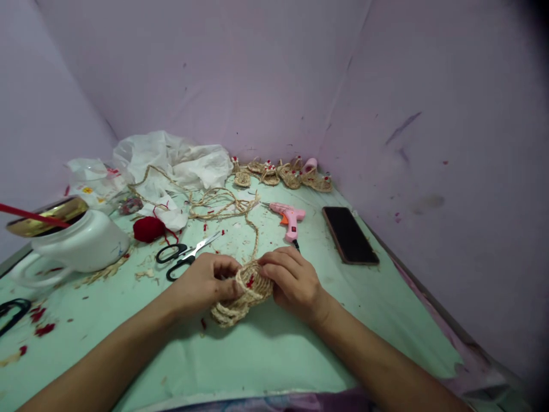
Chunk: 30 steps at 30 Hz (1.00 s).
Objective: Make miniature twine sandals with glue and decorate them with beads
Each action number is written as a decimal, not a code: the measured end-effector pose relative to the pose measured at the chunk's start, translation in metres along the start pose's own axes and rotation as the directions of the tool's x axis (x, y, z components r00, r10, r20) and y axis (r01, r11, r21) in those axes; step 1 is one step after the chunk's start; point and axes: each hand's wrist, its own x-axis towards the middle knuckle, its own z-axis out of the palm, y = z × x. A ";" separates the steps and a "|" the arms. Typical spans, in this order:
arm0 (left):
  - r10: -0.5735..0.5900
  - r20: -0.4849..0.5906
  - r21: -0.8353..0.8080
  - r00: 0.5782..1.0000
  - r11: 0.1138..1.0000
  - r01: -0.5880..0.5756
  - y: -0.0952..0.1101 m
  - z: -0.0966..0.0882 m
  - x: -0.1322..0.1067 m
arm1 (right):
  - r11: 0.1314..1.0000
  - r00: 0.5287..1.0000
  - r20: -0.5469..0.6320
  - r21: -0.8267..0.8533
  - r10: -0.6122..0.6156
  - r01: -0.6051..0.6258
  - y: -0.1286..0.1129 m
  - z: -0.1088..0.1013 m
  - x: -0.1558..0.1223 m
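While the L hand [214, 280] pinches one side of a woven straw pc. [253, 294], the R hand [295, 280] holds the opposite side, w/ its fingers bent over the edge. Both grips are almost closed, only as wide as the straw btw. them; the R thumb is mostly hidden, so how firmly it presses I cannot tell. This woven straw pc., w/ a small red bit [250, 282] on it, is on the near side of the pink glue gun [289, 214], somewhat to its left. From the pc. a braided cord [257, 237] goes to a loose coil, left of the gun. Also left of the gun, but nearer, lie scissors [189, 252] w/ black handles, just beside the L hand; farther left are a red yarn ball [148, 229] & a white pot [92, 240]. To the gun's right, a dark phone [350, 235] lies flat. Behind the gun, several small woven pcs. [291, 176] w/ red decorations are grouped near the wall [257, 86]; behind & left of it is a white plastic bag [201, 163].
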 end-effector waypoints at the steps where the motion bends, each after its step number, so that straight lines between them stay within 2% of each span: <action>1: -0.023 -0.030 0.028 0.999 0.999 0.024 0.001 -0.002 0.000 | 1.000 0.999 0.035 -0.010 0.016 -0.015 0.001 -0.001 0.001; 3: -0.031 -0.135 0.158 0.990 0.986 0.053 0.002 -0.006 -0.001 | 0.995 0.993 0.055 -0.006 0.102 -0.102 0.004 -0.005 0.003; 5: 0.055 -0.223 0.367 0.973 0.930 0.032 0.003 -0.008 -0.001 | 0.961 0.965 0.056 0.092 0.255 -0.259 0.005 -0.008 0.004; 7: 0.178 -0.238 0.570 0.955 0.822 -0.011 0.002 -0.005 -0.001 | 0.884 0.911 0.148 0.224 0.385 -0.410 0.005 -0.009 0.004; 10: 0.290 -0.205 0.744 0.935 0.667 -0.044 0.000 0.006 0.000 | 0.818 0.840 0.333 0.252 0.429 -0.517 0.004 -0.009 0.004; 14: 0.338 -0.173 0.839 0.925 0.543 -0.041 0.000 0.019 -0.003 | 0.815 0.791 0.428 0.184 0.437 -0.550 0.004 -0.009 0.002; 20: 0.264 -0.209 0.888 0.942 0.455 0.069 -0.001 0.022 -0.009 | 0.792 0.750 0.499 0.187 0.434 -0.582 0.000 -0.013 0.003; 24: 0.308 -0.144 0.913 0.940 0.409 0.005 -0.007 0.024 -0.007 | 0.794 0.743 0.522 0.188 0.419 -0.579 -0.003 -0.012 0.002; 30: 0.321 -0.073 0.924 0.944 0.378 -0.057 -0.008 0.027 -0.004 | 0.861 0.738 0.554 0.071 0.386 -0.503 -0.006 -0.010 0.002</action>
